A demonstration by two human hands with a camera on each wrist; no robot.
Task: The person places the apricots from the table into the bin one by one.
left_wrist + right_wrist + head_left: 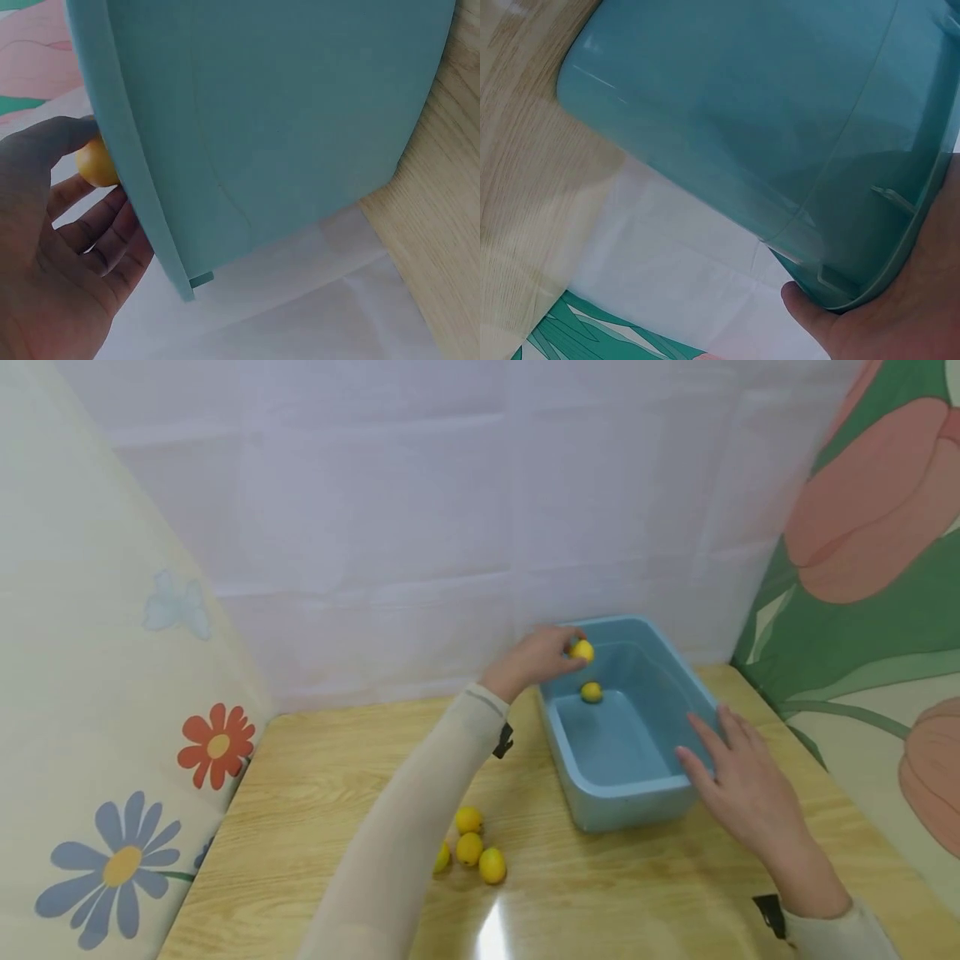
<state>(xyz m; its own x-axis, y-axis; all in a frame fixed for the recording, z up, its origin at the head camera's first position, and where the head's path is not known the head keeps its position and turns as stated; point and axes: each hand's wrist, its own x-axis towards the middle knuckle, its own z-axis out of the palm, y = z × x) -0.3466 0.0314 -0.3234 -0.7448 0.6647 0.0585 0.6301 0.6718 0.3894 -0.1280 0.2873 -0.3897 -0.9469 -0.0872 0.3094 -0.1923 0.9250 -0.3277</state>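
Note:
My left hand (pixel 542 653) pinches a small round yellow fruit (pixel 582 650) between thumb and fingers, over the left rim of a blue plastic basin (pixel 633 789). In the left wrist view, the held fruit (pixel 97 161) shows partly behind the basin's edge. Another yellow fruit (pixel 591 692) lies inside the basin, near its far left corner. At the basin's near right corner is my right hand (pixel 750 781), fingers spread and extended by the rim. The right wrist view shows its thumb (pixel 802 307) beside the rim, with the other fingers hidden.
Several more yellow fruits (pixel 469 849) sit grouped on the wooden table (pixel 330 777), left of the basin and partly behind my left sleeve. White cloth (pixel 375 527) hangs behind the table, and flower-printed panels (pixel 885 610) stand at both sides.

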